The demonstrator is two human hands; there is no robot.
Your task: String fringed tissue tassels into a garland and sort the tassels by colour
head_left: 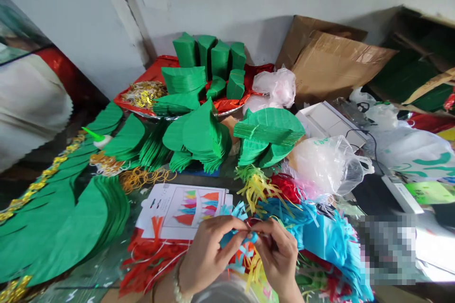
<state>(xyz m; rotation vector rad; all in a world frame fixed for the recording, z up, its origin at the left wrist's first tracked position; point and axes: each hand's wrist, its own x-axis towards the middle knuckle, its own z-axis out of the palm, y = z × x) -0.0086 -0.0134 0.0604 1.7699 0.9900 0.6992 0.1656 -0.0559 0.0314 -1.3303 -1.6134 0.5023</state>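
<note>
Head view: I see the left hand (209,256) and right hand (277,258) together
Clamped on: a blue fringed paper strip (229,239)
Beside them: a white printed paper sheet (159,210)

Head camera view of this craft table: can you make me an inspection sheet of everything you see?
Surface: shiny, glass-like table top, crowded with paper.
Job's things: blue paper strip pinched between both hands; fringed blue paper, red fringed paper and a printed bunting sheet nearby.
Clutter: green paper stacks, orange rubber bands, plastic bags.
Grippers: nothing seen; left hand and right hand are bare.
Cables: black cable at the right.
Surroundings: grey wall, cardboard.
</note>
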